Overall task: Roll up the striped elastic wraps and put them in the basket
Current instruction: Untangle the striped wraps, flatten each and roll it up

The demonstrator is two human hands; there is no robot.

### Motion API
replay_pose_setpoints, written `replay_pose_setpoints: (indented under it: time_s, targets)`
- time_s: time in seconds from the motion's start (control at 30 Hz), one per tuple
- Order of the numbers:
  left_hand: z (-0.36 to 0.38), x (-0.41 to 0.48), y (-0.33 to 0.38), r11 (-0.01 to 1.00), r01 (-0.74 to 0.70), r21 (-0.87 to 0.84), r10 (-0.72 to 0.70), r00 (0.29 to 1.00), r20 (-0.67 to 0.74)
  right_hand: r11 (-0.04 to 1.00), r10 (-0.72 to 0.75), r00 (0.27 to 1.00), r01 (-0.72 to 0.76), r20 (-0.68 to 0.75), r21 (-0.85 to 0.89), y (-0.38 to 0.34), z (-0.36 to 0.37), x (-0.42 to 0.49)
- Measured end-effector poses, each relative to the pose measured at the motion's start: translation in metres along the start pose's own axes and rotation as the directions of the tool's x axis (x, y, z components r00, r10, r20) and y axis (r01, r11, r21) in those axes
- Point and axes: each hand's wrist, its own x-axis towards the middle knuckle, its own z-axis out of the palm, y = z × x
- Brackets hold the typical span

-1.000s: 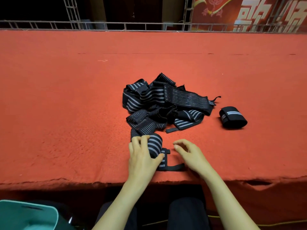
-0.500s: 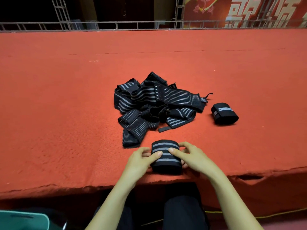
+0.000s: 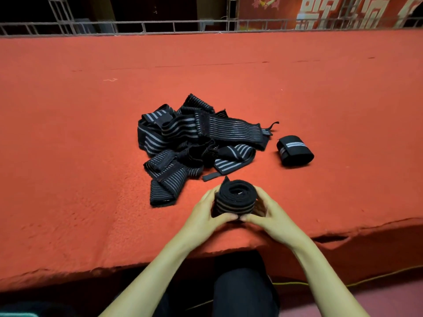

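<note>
Head view: red felt worktop (image 3: 68,156), metal railing (image 3: 160,26) along far side.
Loose wraps (image 3: 194,143): black w/ grey stripes, unrolled, heaped mid-worktop; one end trails toward near edge.
Left hand (image 3: 206,216): fingers curled round left side of held roll, gripping it.
Held roll (image 3: 235,200): black striped wrap coiled tight, spiral end facing up, btwn both hands by near edge, just near of heap.
Right hand (image 3: 270,216): curled round right side of same roll; thumbs meet at its near side.
Done roll (image 3: 295,151): 2nd rolled wrap, alone, right of heap, not touching it.
</note>
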Motion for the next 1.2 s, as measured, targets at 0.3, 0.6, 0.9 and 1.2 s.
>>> replay_pose_setpoints:
  time_s: [0.3,0.6,0.9,1.2]
  targets:
    - [0.059,0.076,0.025,0.981,0.074,-0.177,-0.042,0.984,0.174,0.987,0.095,0.968,-0.06,-0.233,0.151,0.006,-0.073,-0.01]
    - [0.139,0.154,0.065,0.815,0.384,-0.434,-0.206,0.892,0.403,0.987,0.122,0.864,-0.053,-0.489,0.152,0.007,-0.151,-0.01]
    - [0.152,0.168,0.067,0.509,0.599,-0.618,-0.334,0.799,0.5,0.983,0.076,0.735,-0.169,-0.674,-0.073,0.002,-0.16,0.018]
    - [0.156,0.177,0.067,0.518,0.605,-0.605,-0.326,0.793,0.514,0.951,0.076,0.688,-0.267,-0.722,-0.154,0.002,-0.163,0.02]
